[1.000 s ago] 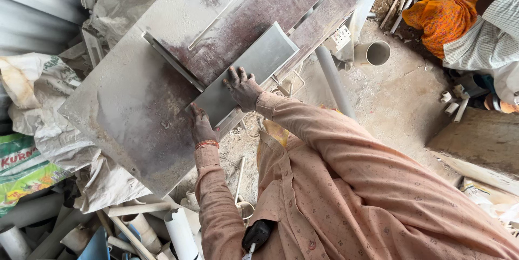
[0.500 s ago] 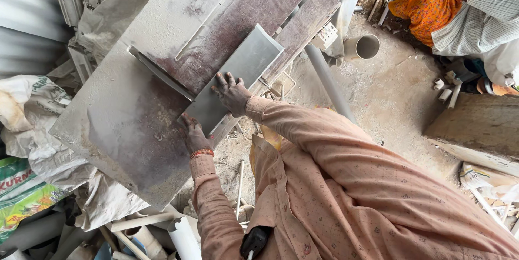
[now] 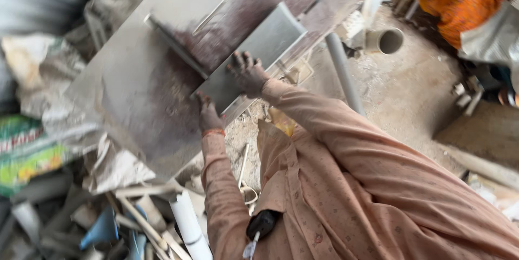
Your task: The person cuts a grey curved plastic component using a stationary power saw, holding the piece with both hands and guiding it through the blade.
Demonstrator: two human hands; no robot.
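Grey tile (image 3: 259, 54): rectangular, lying flat on the dusty tabletop (image 3: 135, 98), close to its near edge, long side running toward the far right corner. Right hand (image 3: 247, 72): fingers spread, palm pressed flat on the tile's near half, not clasped round it. Left hand (image 3: 207, 115): at the tile's near-left corner, fingers resting on its edge; actual grip cannot be told. Metal guide strip (image 3: 175, 46): just left of the tile. Grey pipe (image 3: 341, 71): beyond the tabletop's right edge. White pipe fitting (image 3: 385, 40): on the ground.
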